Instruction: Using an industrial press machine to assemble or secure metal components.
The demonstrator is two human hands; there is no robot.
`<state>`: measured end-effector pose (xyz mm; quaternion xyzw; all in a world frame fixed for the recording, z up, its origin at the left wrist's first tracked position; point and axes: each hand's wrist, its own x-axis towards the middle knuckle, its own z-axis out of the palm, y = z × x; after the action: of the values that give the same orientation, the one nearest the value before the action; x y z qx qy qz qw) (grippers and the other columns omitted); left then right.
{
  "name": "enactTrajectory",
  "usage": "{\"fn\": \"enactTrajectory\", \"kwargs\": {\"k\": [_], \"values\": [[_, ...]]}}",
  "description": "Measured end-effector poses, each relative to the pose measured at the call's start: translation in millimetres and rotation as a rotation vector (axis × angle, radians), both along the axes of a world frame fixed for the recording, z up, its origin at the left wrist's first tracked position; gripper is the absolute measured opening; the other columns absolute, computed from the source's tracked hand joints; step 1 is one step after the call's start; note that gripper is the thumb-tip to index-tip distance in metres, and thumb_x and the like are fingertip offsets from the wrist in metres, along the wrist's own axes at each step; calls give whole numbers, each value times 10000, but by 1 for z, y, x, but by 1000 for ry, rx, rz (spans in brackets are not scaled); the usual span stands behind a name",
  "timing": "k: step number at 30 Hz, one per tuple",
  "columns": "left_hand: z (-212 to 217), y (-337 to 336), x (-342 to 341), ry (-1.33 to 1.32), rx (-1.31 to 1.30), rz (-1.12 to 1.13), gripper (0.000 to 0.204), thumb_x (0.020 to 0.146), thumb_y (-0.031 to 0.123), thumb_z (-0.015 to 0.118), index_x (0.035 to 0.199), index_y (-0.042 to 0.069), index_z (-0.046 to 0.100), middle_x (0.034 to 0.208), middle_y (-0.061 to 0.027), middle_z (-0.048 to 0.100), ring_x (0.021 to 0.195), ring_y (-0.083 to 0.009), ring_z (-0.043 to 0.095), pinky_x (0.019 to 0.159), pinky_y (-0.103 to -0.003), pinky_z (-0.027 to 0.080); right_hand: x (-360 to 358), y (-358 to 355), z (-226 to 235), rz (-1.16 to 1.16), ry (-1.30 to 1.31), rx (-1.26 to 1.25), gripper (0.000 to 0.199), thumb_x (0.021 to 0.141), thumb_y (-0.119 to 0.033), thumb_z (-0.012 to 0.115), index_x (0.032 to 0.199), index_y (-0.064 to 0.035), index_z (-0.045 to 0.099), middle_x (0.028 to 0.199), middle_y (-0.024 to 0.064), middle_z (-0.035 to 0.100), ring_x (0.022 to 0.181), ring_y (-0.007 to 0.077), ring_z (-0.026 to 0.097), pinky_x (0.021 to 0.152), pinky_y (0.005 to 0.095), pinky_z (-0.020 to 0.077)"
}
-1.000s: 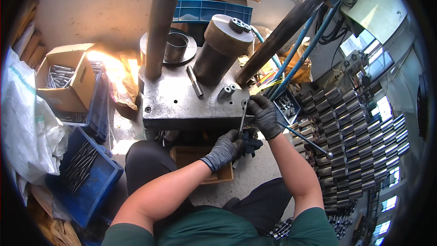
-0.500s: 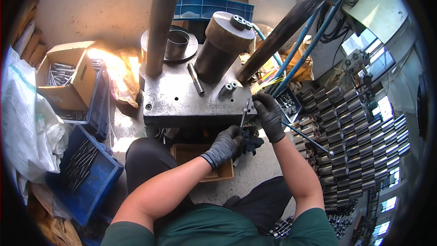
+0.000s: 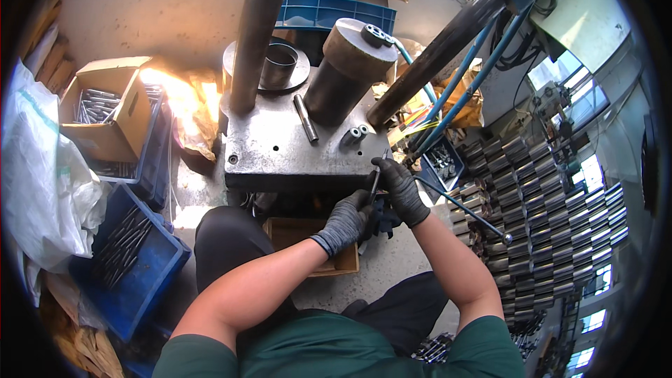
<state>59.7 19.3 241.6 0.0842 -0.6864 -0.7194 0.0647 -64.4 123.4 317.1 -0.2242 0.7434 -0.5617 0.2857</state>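
My left hand (image 3: 347, 220), in a grey knit glove with dark fingers, is closed round the lower part of a slim metal rod (image 3: 376, 183). The rod stands up at a slant just in front of the steel plate (image 3: 294, 157), its thin tip pointing away from me. My right hand (image 3: 404, 194), gloved alike, has its thumb and fingertips pinched on the upper part of the rod. Those fingers hide the rod's small collar. On the plate stand a thick steel cylinder (image 3: 343, 73) and two short tubes (image 3: 355, 135); a loose steel pin (image 3: 306, 119) lies beside them.
Steel columns (image 3: 259, 35) rise from the plate. At the left are a blue bin (image 3: 157, 276) of dark rods, a cardboard box (image 3: 129, 136) of metal pins and a white sack (image 3: 45, 182). A ball-ended lever (image 3: 483, 222) and stacked metal cylinders (image 3: 546, 210) are at the right.
My right hand has moved left and slightly down, its fingers closing on the upper rod and covering the collar. My left hand keeps its hold. The view has shifted slightly.
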Motion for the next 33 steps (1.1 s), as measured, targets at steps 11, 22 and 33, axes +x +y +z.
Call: {"fn": "enactTrajectory", "kwargs": {"k": [11, 22, 33], "values": [[2, 17, -3, -21, 575, 172, 252, 1018, 57, 540, 1267, 42, 572, 1066, -109, 670, 936, -169, 627, 835, -316, 536, -1, -23, -22, 106, 398, 175, 353, 1013, -309, 586, 1231, -32, 613, 1074, 119, 673, 999, 210, 635, 911, 353, 502], [-32, 6, -25, -133, 835, 320, 199, 1014, 99, 551, 1209, 105, 510, 880, -98, 618, 679, -226, 652, 539, -383, 569, -36, -166, -10, 550, 1087, 393, 245, 940, -126, 589, 1140, -46, 706, 1044, 220, 716, 987, 396, 687, 894, 445, 542], [-33, -8, -11, -74, 775, 283, 176, 1012, 148, 572, 1182, 109, 554, 884, -79, 624, 718, -215, 664, 584, -392, 582, -11, -116, 22, 652, 722, 456, 233, 860, -173, 612, 1041, -68, 714, 923, 201, 719, 915, 388, 697, 847, 431, 548]]}}
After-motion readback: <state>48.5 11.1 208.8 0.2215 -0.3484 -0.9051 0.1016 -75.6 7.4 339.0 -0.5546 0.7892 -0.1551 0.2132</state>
